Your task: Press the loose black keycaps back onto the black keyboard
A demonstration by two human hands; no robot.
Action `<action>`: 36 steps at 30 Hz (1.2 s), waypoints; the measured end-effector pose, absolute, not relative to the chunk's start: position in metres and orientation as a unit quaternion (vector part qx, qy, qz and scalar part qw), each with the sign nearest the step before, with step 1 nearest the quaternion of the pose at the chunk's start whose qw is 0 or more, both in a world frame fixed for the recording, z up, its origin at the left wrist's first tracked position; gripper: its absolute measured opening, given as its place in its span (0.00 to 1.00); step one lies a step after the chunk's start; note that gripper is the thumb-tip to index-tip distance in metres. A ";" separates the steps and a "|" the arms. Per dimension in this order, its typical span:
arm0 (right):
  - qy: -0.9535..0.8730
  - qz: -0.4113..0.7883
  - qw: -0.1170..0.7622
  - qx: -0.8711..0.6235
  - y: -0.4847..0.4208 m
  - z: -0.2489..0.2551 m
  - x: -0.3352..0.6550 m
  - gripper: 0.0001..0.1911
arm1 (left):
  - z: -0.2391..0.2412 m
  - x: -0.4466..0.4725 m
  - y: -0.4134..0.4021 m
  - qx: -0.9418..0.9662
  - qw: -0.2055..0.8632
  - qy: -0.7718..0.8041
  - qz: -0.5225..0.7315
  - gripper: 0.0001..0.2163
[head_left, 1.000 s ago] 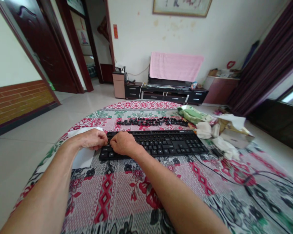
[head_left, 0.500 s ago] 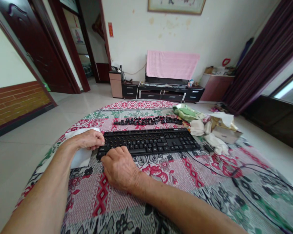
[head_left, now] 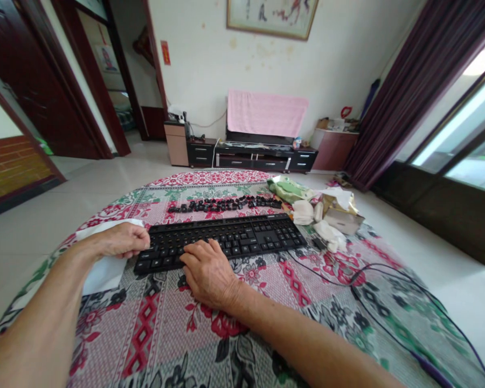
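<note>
A black keyboard lies across a round table covered by a floral cloth. My left hand is curled at the keyboard's left end, its fingers closed against that edge, over a white paper sheet. My right hand rests flat on the cloth with its fingers stretched onto the keyboard's front edge, holding nothing. A row of several loose black keycaps lies on the cloth just behind the keyboard.
A heap of white tissues, a green packet and a gold-wrapped box sits at the keyboard's right end. A black cable trails over the cloth's right side. A TV stand with a pink cloth stands at the far wall.
My right hand came off the keyboard's left keys, drew back onto the cloth, then reached its fingers to the front edge. The view swung right. My left hand stayed at the left end.
</note>
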State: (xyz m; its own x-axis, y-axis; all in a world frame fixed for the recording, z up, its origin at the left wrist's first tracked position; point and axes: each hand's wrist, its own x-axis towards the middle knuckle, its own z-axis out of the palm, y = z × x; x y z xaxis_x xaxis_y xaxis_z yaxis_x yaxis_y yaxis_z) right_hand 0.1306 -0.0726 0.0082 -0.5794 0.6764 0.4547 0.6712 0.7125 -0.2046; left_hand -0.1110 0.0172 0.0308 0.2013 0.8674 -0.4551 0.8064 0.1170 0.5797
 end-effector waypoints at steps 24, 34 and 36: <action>-0.884 0.027 0.278 -0.375 -0.066 -0.003 0.136 0.13 | 0.024 -0.110 0.022 0.662 0.383 0.643 0.033 0.06; -0.882 0.022 0.297 -0.365 -0.064 -0.008 0.135 0.13 | 0.019 -0.109 0.024 0.678 0.365 0.637 0.047 0.10; -0.882 0.023 0.297 -0.365 -0.064 -0.008 0.135 0.13 | 0.020 -0.106 0.023 0.685 0.352 0.636 0.050 0.10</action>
State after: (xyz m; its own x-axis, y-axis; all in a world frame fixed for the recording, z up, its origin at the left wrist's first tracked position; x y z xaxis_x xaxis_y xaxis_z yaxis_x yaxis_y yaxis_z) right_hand 0.1352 -0.0637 -0.0082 -0.5572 0.6568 0.5081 0.6297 0.7331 -0.2570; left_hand -0.1062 0.0232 0.0199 0.1868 0.9064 -0.3789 0.8356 0.0562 0.5464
